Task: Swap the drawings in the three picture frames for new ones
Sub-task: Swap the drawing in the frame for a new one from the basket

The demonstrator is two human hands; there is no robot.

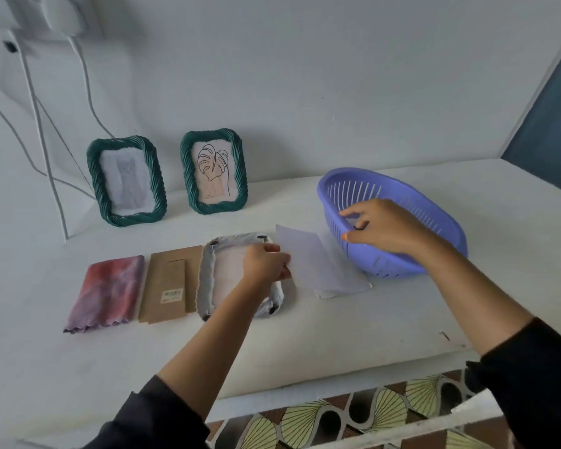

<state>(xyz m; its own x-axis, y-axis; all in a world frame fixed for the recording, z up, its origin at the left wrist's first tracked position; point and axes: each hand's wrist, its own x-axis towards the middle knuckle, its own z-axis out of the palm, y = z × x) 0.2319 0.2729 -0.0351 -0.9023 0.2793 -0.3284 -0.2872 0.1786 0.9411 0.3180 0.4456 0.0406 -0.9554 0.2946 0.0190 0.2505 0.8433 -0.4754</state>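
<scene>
My left grip (pixel 266 262) reaches forward, forearm sloping up from seven o'clock, pinching the near corner of a thin white paper sheet (pixel 308 259) above the face-down frame (pixel 240 277) lying flat on the white worktop (pixel 337 319). My right grip (pixel 374 225) hangs over the rim of the slotted purple plastic basket (pixel 402 202), fingers curled; I cannot tell if they hold anything. At eleven o'clock, two ropy green frames (pixel 127 181) stand upright. Cardboard backing (pixel 169 283) lies flat beside the face-down frame.
</scene>
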